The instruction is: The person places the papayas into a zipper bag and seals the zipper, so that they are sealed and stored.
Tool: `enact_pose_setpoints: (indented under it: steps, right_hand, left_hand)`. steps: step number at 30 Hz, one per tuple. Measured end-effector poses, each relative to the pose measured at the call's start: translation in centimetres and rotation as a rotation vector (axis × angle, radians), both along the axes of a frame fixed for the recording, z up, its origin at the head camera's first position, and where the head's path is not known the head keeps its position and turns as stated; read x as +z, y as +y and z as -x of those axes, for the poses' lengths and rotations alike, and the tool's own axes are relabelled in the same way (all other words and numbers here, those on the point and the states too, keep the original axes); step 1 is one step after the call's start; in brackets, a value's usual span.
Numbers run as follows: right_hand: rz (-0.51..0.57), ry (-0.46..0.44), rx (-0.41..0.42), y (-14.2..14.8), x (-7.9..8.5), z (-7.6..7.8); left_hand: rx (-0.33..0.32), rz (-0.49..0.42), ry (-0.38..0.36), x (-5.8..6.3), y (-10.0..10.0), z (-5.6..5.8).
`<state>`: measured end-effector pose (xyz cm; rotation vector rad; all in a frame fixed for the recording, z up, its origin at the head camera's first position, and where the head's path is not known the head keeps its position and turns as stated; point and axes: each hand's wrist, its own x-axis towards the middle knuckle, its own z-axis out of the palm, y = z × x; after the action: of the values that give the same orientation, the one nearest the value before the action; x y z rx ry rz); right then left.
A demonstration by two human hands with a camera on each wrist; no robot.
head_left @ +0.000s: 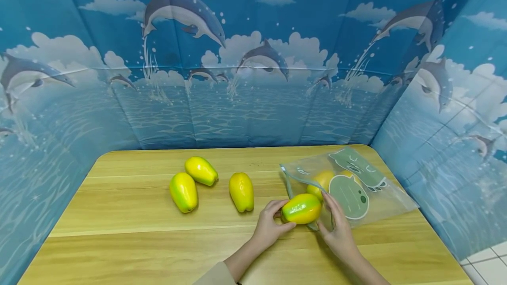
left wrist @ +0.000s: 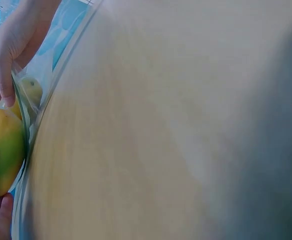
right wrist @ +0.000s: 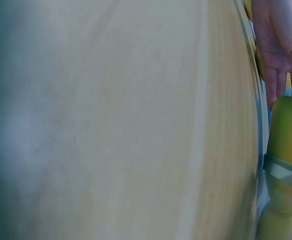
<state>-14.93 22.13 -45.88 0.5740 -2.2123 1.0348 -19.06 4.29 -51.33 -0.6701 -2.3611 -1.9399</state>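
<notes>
My left hand [head_left: 270, 224] grips a glossy yellow-green papaya [head_left: 302, 209] by its left end, thumb below and fingers above. The papaya's right end lies at the mouth of a clear zip bag [head_left: 386, 206] with green cartoon prints. At that mouth my right hand [head_left: 339, 233] holds the bag's edge, its fingers and thumb spread apart around the opening. Inside the bag, more yellow papayas [head_left: 322, 180] show through the plastic, partly hidden by the prints. In the right wrist view, the bag's rim [right wrist: 286, 169] crosses over the gripped papaya.
Three more papayas lie left of my hands: one nearby [head_left: 241, 191], and a close pair, the front one [head_left: 184, 192] and the rear one [head_left: 201, 170]. All rest on a wooden table [head_left: 138, 250]. A blue dolphin-print curtain [head_left: 253, 100] hangs behind and along the sides.
</notes>
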Motion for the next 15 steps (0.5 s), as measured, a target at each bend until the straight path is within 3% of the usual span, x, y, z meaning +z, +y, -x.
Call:
enact_pose_setpoints:
  steps: [15]
  right_hand:
    - [0.001,0.006,0.016,0.0,-0.1,0.0]
  left_hand:
    - [-0.023,0.073,0.066,0.2,1.5,1.1]
